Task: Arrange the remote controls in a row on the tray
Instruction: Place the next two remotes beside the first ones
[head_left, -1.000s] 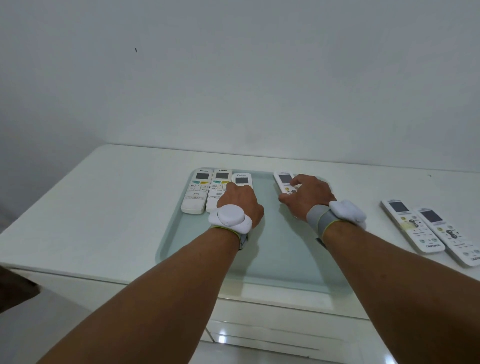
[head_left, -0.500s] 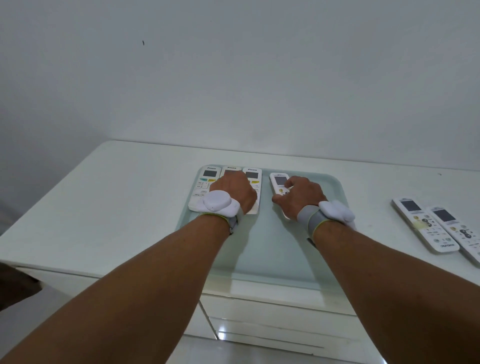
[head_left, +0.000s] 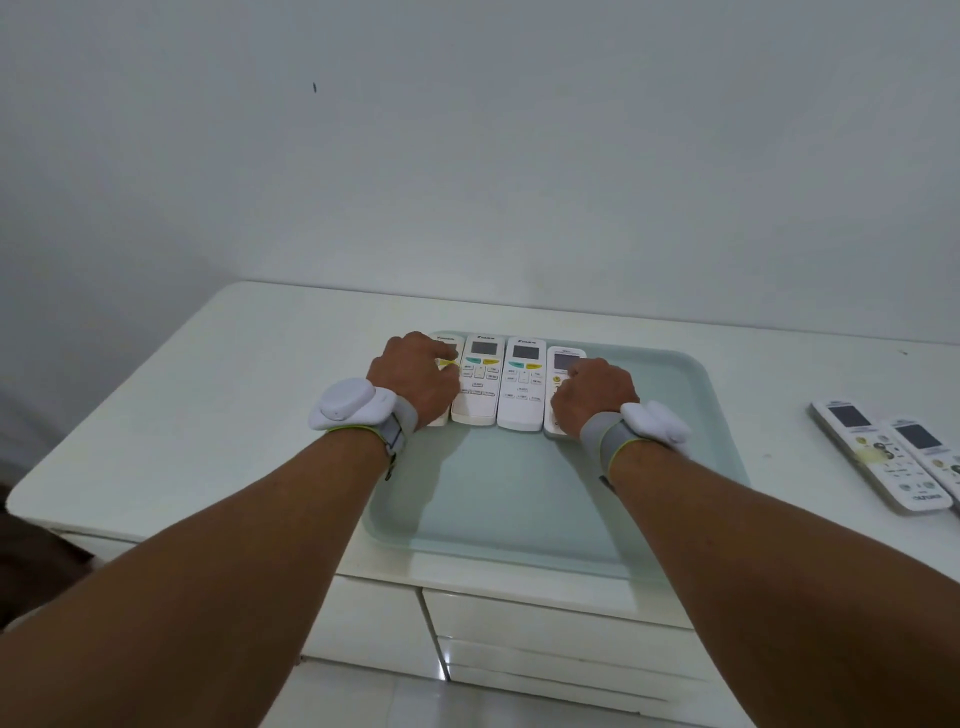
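Observation:
A pale green tray (head_left: 519, 499) lies on the white cabinet top. Along its far edge, four white remote controls lie side by side. My left hand (head_left: 415, 376) rests curled over the leftmost remote (head_left: 449, 344) and hides most of it. The second remote (head_left: 480, 387) and the third remote (head_left: 523, 392) lie uncovered between my hands. My right hand (head_left: 595, 395) grips the fourth remote (head_left: 565, 361), which touches the third. Only its screen end shows.
Two more white remotes (head_left: 878, 460) (head_left: 930, 447) lie on the cabinet top to the right of the tray. A white wall stands behind. Drawer fronts (head_left: 519, 623) sit below the front edge. Both wrists wear white sensor bands.
My right hand has slid the fourth remote left until it meets the third. My left hand has shifted from the middle remotes to the leftmost one.

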